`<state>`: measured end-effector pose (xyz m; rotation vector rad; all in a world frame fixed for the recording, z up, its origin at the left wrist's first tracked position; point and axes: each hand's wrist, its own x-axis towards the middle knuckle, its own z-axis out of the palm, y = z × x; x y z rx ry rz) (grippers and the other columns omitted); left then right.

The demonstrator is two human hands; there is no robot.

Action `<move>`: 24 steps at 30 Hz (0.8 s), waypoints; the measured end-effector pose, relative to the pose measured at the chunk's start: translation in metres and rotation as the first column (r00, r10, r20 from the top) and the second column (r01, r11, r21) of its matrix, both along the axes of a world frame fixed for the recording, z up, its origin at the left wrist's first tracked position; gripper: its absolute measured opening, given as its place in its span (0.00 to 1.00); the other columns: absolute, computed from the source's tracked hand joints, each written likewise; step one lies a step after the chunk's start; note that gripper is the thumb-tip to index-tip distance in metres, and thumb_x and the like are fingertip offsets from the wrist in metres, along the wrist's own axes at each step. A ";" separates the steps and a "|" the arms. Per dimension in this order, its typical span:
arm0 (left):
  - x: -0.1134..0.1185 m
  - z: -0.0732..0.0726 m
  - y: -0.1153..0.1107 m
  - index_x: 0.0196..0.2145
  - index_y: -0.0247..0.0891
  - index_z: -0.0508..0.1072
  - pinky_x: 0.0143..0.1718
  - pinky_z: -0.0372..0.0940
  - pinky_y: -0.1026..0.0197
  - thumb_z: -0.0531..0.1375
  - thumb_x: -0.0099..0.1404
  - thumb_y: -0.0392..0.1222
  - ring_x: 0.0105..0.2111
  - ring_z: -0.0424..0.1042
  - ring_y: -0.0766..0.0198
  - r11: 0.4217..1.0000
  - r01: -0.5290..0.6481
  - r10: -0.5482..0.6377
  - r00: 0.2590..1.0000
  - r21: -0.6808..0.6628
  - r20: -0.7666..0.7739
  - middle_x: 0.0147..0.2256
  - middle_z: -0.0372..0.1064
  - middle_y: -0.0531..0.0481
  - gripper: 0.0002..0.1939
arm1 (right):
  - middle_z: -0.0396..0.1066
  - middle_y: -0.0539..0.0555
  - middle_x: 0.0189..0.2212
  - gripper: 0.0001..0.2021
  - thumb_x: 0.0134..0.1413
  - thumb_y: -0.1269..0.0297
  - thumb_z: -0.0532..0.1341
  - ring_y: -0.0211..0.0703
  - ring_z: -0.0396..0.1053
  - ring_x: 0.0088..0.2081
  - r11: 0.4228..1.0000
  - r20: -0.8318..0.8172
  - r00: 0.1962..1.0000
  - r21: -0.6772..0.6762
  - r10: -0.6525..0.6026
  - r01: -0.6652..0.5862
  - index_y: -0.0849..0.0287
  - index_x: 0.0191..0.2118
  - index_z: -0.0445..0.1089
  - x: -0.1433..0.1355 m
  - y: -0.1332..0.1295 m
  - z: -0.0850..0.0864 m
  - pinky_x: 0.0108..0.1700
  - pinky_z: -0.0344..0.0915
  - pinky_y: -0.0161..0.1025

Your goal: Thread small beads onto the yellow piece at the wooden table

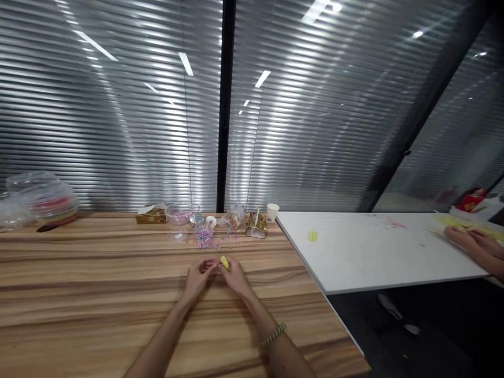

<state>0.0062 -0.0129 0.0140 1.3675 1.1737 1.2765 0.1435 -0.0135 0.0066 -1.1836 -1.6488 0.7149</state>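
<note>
My right hand (pixel 235 274) grips a small, smooth yellow piece (pixel 224 263), whose rounded end sticks up between thumb and fingers. Its material is too small to tell. Close beside it, my left hand (pixel 200 275) has its fingers curled and their tips drawn together toward the right hand's fingertips. Whatever may lie between the left fingertips is too small to make out. Both hands rest low over the wooden table (pixel 98 304). Just beyond them is a clear tub (pixel 203 232) of small coloured bits, with pink and purple bits (pixel 220 242) scattered around it.
Along the back stand a gold box (pixel 151 215), a clear round container (pixel 179 214), a gold tissue pack (pixel 256 226) and a paper cup (pixel 272 211). Stacked plastic tubs (pixel 49 202) sit left. On the white table (pixel 354 262) lies a yellow piece (pixel 312 236); another person's hands (pixel 468 239) work there.
</note>
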 end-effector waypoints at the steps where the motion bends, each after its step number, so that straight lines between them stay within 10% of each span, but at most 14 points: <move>1: 0.001 0.000 -0.001 0.34 0.33 0.72 0.32 0.68 0.58 0.63 0.46 0.55 0.31 0.73 0.56 1.000 -0.003 0.004 0.999 0.021 -0.034 0.32 0.75 0.42 0.23 | 0.65 0.48 0.22 0.07 0.51 0.64 0.54 0.36 0.61 0.26 1.000 0.025 1.000 0.001 -0.014 0.014 0.61 0.28 0.66 0.000 0.000 0.000 0.28 0.54 0.31; 8: 0.005 0.002 -0.004 0.40 0.35 0.68 0.36 0.66 0.59 0.59 0.52 0.55 0.33 0.71 0.60 0.994 0.049 -0.042 0.997 0.098 -0.070 0.32 0.71 0.47 0.24 | 0.68 0.51 0.25 0.08 0.52 0.65 0.51 0.39 0.63 0.28 0.997 0.095 0.993 0.040 -0.077 0.073 0.60 0.30 0.66 -0.003 -0.001 0.002 0.30 0.57 0.33; 15: 0.012 0.006 -0.009 0.37 0.37 0.63 0.18 0.56 0.68 0.60 0.50 0.53 0.17 0.59 0.73 0.978 0.199 -0.188 0.972 -0.066 0.144 0.26 0.65 0.55 0.21 | 0.65 0.50 0.22 0.11 0.55 0.61 0.48 0.39 0.61 0.25 0.980 0.084 0.977 0.003 -0.197 0.198 0.58 0.27 0.62 0.000 0.000 0.002 0.27 0.54 0.33; 24: 0.010 0.009 -0.012 0.31 0.33 0.71 0.12 0.52 0.69 0.56 0.52 0.51 0.10 0.60 0.72 0.934 0.288 -0.309 0.948 -0.213 -0.071 0.19 0.64 0.56 0.17 | 0.65 0.50 0.22 0.12 0.56 0.58 0.48 0.39 0.60 0.24 0.970 0.136 0.961 0.030 -0.242 0.240 0.58 0.28 0.62 0.000 -0.001 0.000 0.27 0.54 0.33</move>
